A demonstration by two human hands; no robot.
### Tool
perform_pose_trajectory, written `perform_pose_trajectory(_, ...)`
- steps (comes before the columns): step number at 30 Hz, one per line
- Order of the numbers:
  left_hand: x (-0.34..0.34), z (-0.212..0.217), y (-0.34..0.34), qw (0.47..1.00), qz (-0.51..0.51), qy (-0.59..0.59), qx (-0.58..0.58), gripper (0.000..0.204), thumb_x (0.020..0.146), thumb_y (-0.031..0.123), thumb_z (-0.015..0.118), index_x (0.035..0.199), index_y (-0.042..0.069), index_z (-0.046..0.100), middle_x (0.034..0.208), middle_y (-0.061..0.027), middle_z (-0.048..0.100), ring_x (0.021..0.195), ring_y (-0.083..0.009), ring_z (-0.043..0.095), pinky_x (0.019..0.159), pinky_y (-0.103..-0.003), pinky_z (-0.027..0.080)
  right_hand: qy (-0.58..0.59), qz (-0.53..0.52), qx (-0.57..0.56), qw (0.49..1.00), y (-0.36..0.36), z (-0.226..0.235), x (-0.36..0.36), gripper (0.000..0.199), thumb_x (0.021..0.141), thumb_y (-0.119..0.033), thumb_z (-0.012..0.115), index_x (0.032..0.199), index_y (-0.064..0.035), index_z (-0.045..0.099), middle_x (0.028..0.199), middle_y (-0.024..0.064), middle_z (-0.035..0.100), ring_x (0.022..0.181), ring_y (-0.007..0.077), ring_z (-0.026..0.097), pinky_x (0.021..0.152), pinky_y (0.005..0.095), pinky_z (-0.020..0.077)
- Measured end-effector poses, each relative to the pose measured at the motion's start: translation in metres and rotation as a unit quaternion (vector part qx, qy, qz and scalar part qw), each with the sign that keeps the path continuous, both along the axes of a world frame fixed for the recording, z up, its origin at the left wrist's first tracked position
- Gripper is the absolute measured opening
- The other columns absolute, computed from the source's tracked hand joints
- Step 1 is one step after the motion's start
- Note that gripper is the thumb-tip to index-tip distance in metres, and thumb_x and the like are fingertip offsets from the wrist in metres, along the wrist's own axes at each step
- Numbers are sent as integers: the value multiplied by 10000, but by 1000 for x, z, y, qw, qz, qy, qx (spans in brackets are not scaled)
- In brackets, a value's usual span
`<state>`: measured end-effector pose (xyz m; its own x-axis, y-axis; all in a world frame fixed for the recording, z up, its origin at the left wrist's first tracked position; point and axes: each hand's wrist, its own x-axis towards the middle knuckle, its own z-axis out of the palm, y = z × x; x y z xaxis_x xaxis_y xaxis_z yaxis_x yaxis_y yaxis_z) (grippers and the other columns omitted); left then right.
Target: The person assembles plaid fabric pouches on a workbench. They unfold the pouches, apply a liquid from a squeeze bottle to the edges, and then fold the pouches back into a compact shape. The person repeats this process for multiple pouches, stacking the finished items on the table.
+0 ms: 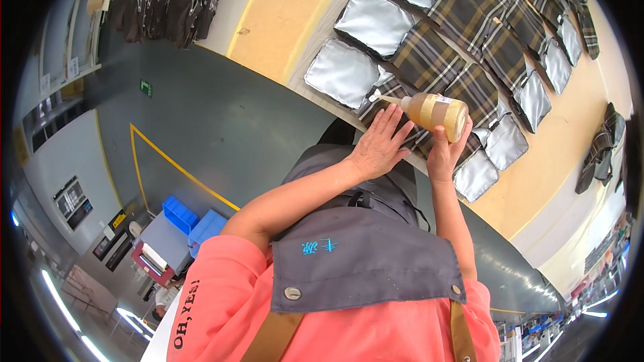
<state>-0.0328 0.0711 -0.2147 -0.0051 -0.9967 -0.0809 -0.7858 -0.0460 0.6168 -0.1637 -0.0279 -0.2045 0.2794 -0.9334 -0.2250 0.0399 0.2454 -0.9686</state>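
Observation:
My right hand point(445, 153) is closed around a squeeze bottle point(421, 108) of yellowish-brown liquid, probably glue, with tape round its middle. The bottle is tipped on its side. Its narrow nozzle points left, with the tip close to the edge of a brown plaid fabric piece beside a silver-lined flap point(342, 72). Against that plaid fabric, just below the nozzle, rests my left hand point(380, 142), its fingers stretched out and apart. It holds nothing. Further plaid pieces point(429, 57) with silver flaps lie in overlapping rows around both hands.
The pieces lie on a long, light wooden bench point(285, 10), whose near edge runs in front of me. Dark zipped bags point(191, 0) sit at the upper left. Another plaid piece point(599, 149) lies at the far right. Blue bins point(180, 214) stand behind on the left, near a yellow floor line point(181, 166).

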Motion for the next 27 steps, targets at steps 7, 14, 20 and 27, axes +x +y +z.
perform_pose_trajectory(7, 3, 1, 0, 1000, -6, 18, 8, 604, 823, 301, 673, 1305, 21, 440, 1336, -261, 370, 1321, -441, 302, 1123, -519, 253, -6, 42, -27, 999, 5, 15, 10, 739, 831, -365, 733, 1321, -14, 305, 1315, 208, 490, 1233, 275, 476, 1050, 371, 352)
perform_pose_trajectory(14, 5, -1, 2, 999, -22, 16, 23, 571, 843, 310, 648, 1282, 5, 447, 1338, -274, 356, 1324, -441, 292, 1121, -524, 247, 3, 85, -118, 989, 4, 14, 10, 827, 749, -378, 806, 1285, -28, 283, 1315, 266, 487, 1241, 319, 485, 1037, 427, 394)
perform_pose_trajectory(20, 6, 4, 1, 1000, -21, 9, 19, 636, 827, 305, 671, 1342, 32, 417, 1398, -282, 312, 1366, -437, 248, 1126, -516, 240, -8, 35, -78, 996, 1, 16, 12, 821, 764, -384, 793, 1299, -25, 284, 1325, 264, 474, 1248, 322, 476, 1032, 423, 396)
perform_pose_trajectory(27, 4, 2, 2, 1000, -8, 23, 8, 630, 799, 282, 700, 1324, 62, 431, 1359, -264, 349, 1334, -451, 289, 1108, -528, 273, -16, 14, 3, 1000, 9, 7, 2, 725, 857, -373, 699, 1351, -25, 299, 1349, 217, 476, 1234, 297, 488, 1007, 427, 428)
